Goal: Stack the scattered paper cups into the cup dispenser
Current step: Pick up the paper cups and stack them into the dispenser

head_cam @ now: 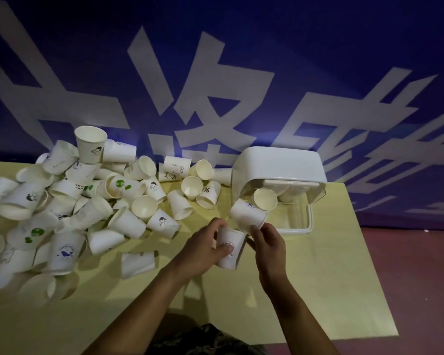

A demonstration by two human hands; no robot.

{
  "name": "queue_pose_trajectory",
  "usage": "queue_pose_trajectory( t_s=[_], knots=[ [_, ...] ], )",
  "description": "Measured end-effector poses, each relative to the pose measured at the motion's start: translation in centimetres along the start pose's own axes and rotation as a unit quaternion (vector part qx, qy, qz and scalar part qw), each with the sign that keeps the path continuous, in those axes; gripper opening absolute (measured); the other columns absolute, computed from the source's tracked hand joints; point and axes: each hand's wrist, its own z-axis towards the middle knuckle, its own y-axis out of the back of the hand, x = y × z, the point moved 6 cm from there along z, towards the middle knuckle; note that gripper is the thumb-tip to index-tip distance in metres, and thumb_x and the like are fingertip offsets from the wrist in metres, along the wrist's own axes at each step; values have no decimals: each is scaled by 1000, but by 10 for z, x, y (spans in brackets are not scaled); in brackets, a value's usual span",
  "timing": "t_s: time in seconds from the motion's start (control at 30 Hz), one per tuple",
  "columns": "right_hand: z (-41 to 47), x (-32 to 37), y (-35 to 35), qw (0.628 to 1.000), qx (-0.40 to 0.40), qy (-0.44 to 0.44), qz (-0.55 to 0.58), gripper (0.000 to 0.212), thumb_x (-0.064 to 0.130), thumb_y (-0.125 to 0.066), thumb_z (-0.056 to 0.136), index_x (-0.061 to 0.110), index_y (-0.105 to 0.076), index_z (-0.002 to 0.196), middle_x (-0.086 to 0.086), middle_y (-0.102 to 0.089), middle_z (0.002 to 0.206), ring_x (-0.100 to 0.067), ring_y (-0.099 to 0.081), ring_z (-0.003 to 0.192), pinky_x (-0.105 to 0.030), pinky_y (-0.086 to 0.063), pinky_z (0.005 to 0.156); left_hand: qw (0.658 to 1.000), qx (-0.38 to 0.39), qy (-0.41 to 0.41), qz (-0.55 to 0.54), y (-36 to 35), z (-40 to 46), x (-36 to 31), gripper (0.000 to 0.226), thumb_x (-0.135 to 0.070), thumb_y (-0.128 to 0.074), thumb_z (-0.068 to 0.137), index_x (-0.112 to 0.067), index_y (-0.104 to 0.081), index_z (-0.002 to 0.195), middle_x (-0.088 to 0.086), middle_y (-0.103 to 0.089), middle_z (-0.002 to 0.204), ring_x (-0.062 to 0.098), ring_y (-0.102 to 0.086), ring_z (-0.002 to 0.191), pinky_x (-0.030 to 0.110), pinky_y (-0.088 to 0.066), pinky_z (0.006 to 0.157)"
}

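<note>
Only the head view here, so I'll place everything off the cup dispenser (pixel 277 172), the white box lying on its side at the far right of the yellow table (pixel 318 278), with its mouth facing the person.

The left hand (pixel 203 249) has its fingers and thumb wrapped around a paper cup (pixel 230 248) with a reddish print, just in front of the dispenser mouth. The right hand (pixel 268 248) sits right beside it, fingers curled and pinching the rim of a second cup (pixel 248 213), which leans between the first cup and the dispenser opening. My guess is the two are held this close so one can be nested into the other before sliding into the box. A cup already inside (pixel 265 199) shows its open mouth at the opening.

The loose pile of cups (pixel 87 196) sprawls to the left of the dispenser, mostly tipped over, so there's plenty left to do.

Pose-wise, both forearms reach forward from the bottom edge and converge in front of the dispenser, wrists bent slightly inward.
</note>
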Motion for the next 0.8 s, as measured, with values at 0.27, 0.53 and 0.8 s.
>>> queue_pose_trajectory(
  t_s=[0.27,0.53,0.8],
  knots=[
    [47,45,59,901,-55,259,-344,11,9,-59,94,10,-69,89,1,-67,84,-19,-55,81,-27,-42,67,984,-173,-39,8,-5,11,-26,6,-27,-65,90,-23,-67,86,-5,-54,90,9,-58,81,34,-52,77],
    [96,29,36,761,90,304,-566,13,-5,-61,83,6,-65,76,-10,-66,72,-33,-57,78,-37,-51,66,957,-271,-38,98,-12,13,-50,15,-22,-60,94,-15,-73,95,-6,-53,114,16,-47,107,34,-49,82],
    [128,1,22,727,185,297,-591,25,22,-42,100,16,-66,104,-5,-69,96,-27,-57,103,-36,-42,83,958,-271,-42,80,-23,21,-73,16,-15,-57,95,-10,-70,87,-3,-61,83,13,-57,78,33,-48,71]
  ],
)
